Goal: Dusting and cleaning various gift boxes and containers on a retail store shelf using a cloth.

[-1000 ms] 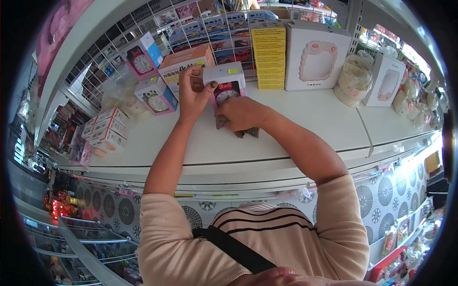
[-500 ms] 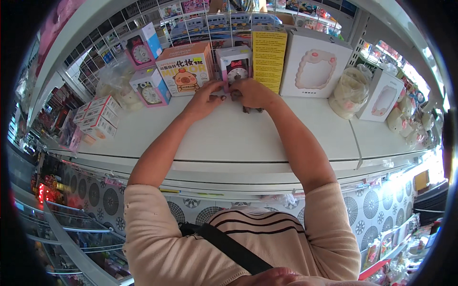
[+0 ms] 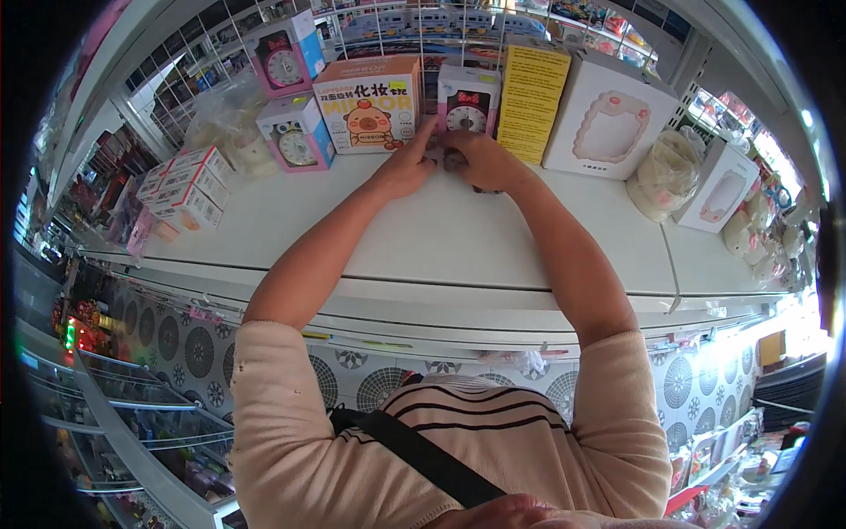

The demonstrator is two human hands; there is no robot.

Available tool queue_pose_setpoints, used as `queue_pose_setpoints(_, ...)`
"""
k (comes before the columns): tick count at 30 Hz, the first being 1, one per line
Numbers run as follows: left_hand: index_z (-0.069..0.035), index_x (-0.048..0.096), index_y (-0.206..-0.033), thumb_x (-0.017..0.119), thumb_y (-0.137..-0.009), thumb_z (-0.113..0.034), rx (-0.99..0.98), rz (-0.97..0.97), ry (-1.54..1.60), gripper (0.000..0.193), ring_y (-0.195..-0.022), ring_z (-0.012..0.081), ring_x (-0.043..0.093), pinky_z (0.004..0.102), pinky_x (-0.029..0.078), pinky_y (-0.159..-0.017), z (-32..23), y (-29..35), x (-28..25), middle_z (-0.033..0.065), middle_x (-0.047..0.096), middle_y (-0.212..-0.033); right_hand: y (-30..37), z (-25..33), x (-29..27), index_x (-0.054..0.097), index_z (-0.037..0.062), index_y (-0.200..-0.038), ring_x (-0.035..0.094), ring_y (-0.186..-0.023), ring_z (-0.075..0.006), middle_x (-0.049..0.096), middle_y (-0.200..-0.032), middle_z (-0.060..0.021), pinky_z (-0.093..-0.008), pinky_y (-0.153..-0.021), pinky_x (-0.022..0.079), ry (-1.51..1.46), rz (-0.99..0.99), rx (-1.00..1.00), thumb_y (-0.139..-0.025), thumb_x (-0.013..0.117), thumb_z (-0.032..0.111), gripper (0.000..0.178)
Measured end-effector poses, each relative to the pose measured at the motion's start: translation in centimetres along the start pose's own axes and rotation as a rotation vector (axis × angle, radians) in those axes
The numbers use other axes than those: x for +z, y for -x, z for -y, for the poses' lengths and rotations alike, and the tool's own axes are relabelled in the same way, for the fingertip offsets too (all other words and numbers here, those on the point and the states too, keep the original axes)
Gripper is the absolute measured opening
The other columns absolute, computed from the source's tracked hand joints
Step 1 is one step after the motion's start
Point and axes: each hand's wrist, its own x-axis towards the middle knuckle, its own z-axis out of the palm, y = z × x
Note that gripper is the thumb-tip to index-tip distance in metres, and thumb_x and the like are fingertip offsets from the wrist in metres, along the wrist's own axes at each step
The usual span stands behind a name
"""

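A small white and pink box with a round dial in its front (image 3: 468, 108) stands upright against the wire grid at the back of the shelf. My left hand (image 3: 407, 169) is at its lower left edge, index finger stretched along the side and thumb apart. My right hand (image 3: 486, 162) is bent closed in front of its base, over a dark grey crumpled thing (image 3: 454, 162) that shows at the fingers and below the palm. What that thing is, I cannot make out. An orange and white mirror box (image 3: 368, 110) stands just left of my left hand.
A tall yellow box (image 3: 532, 104) and a large white box (image 3: 608, 115) stand to the right, then a wrapped cream container (image 3: 663, 176). Two similar dial boxes (image 3: 296, 137) and stacked small cartons (image 3: 187, 189) are at left. The white shelf (image 3: 423, 247) has a front edge near my forearms.
The whole view has shifted, so the boxes sit further right and higher in the picture. Both hands stay at the base of the dial box, with the left index finger now stretched up its side.
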Motion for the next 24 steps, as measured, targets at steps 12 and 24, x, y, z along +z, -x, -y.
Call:
queue_pose_setpoints(12, -0.01, 0.056, -0.119, 0.063, -0.077, -0.009, 0.451, -0.836, -0.475, 0.043, -0.108, 0.0304, 0.048, 0.0412, 0.039, -0.09, -2.8, 0.1, -9.0, 0.0108, 0.053, -0.117, 0.9, 0.8, -0.5, 0.062, 0.0032, -0.108, 0.062, -0.09, -0.0362, 0.065, -0.097, -0.0191, -0.0421, -0.08, 0.049, 0.054, -0.074, 0.076, -0.08, 0.061, 0.019, 0.032)
queue_pose_setpoints(24, -0.009, 0.06, -0.099, 0.069, -0.071, -0.024, 0.254, -0.859, -0.781, 0.033, -0.114, 0.034, 0.042, 0.0477, 0.032, -0.095, -1.5, 0.7, -11.3, 0.0099, 0.051, -0.119, 1.2, 2.7, -2.0, 0.063, 0.0072, -0.104, 0.063, -0.089, -0.0282, 0.066, -0.094, -0.0116, -0.0367, -0.075, 0.051, 0.144, 0.052, 0.159, -0.076, 0.064, 0.019, 0.03)
